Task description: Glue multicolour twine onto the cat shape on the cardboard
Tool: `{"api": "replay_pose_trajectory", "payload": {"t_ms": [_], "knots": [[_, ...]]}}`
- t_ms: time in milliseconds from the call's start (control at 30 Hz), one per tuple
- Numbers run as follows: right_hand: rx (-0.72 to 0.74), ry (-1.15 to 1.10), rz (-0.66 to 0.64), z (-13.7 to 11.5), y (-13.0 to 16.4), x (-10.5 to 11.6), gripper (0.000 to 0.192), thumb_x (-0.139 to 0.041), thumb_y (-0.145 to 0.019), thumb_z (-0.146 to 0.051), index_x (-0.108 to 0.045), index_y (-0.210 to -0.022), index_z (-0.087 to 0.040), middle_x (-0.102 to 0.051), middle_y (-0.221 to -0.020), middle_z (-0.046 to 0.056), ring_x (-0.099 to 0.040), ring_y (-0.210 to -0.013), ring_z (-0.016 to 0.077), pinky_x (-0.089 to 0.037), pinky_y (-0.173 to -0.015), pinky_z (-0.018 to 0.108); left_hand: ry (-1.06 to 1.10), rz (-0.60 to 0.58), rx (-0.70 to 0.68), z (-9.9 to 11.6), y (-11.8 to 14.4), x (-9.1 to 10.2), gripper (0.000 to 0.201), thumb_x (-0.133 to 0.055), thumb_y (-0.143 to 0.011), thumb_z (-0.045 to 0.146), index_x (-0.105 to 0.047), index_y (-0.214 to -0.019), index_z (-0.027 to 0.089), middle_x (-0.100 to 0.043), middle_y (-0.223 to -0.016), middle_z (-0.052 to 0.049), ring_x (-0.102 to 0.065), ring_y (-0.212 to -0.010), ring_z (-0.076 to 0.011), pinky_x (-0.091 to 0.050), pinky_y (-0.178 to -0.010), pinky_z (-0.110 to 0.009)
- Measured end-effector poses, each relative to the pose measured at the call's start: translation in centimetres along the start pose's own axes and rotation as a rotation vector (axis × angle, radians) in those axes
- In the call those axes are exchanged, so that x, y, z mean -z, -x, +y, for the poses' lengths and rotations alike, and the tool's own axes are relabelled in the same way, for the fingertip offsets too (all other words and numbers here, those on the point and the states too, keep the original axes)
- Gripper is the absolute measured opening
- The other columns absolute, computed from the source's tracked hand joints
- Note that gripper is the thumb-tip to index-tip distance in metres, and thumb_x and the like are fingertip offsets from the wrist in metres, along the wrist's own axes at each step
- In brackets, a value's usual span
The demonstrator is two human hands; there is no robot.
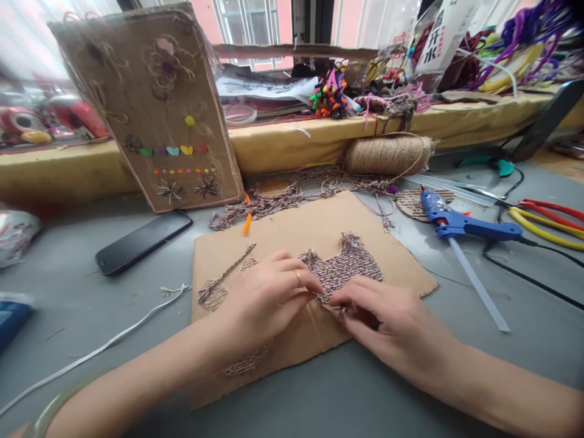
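Both forearms enter from the bottom edge, elbows cut off. Left hand (267, 298) and right hand (383, 319) meet fingertip to fingertip, pinched narrow on the lower edge of a woven twine patch (342, 267) lying on a cardboard sheet (292, 234) on the grey table (82, 316); what they pinch is hidden. Left: white strip (109, 344), dark phone (143, 241). Right: blue glue gun (460, 225). Behind: twine spool (387, 155), decorated board (159, 103) leaning upright. Windowsill clutter blurred.

- Left hand (269, 292) and right hand (383, 316) pinch the lower edge of a woven twine patch (347, 267) on a cardboard sheet (292, 237)
- Blue glue gun (460, 222) lies to the right, phone (143, 241) to the left
- Twine spool (387, 155) behind
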State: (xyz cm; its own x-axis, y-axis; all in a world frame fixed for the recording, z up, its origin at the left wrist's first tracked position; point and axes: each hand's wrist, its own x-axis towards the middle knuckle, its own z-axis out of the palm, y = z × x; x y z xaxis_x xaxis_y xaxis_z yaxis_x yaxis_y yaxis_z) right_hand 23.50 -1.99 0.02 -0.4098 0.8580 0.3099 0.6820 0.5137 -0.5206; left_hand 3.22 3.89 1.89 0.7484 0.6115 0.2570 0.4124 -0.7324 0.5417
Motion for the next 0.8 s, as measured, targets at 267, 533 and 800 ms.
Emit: {"api": "replay_pose_trajectory", "payload": {"t_ms": [267, 533, 800], "knots": [[-0.028, 0.047, -0.005, 0.8, 0.5, 0.2, 0.016, -0.047, -0.088, -0.014, -0.062, -0.088, -0.021, -0.061, -0.079, 0.002, -0.057, -0.070, 0.0130, -0.045, -0.061, 0.025, -0.153, -0.110, -0.104, -0.7, -0.7, -0.3, 0.014, -0.057, -0.086, 0.020, -0.071, -0.089, 0.024, -0.067, -0.084, -0.002, -0.052, -0.085, -0.0172, -0.048, -0.067, -0.026], [0.001, 0.122, -0.011, 1.1, 0.4, 0.0, 0.016, -0.046, -0.089, -0.015, -0.062, -0.086, -0.018, -0.059, -0.079, 0.004, -0.056, -0.073, 0.0145, -0.045, -0.063, 0.027, -0.348, 0.054, -0.414, -1.1, 0.2, -0.6, 0.024, -0.043, -0.093, 0.015, -0.067, -0.099, 0.018, -0.069, -0.086, -0.003, -0.054, -0.083, -0.0172, -0.050, -0.067, -0.028], [0.009, 0.102, 0.009, 1.4, 0.6, 0.3, 0.014, -0.047, -0.090, -0.015, -0.061, -0.087, -0.017, -0.057, -0.078, 0.003, -0.054, -0.071, 0.0130, -0.043, -0.062, 0.026, -0.522, -0.004, -0.554, -0.7, 0.8, -0.4, 0.034, -0.030, -0.096, 0.011, -0.064, -0.100, 0.010, -0.067, -0.092, -0.008, -0.056, -0.086, -0.0189, -0.048, -0.071, -0.033]]}}
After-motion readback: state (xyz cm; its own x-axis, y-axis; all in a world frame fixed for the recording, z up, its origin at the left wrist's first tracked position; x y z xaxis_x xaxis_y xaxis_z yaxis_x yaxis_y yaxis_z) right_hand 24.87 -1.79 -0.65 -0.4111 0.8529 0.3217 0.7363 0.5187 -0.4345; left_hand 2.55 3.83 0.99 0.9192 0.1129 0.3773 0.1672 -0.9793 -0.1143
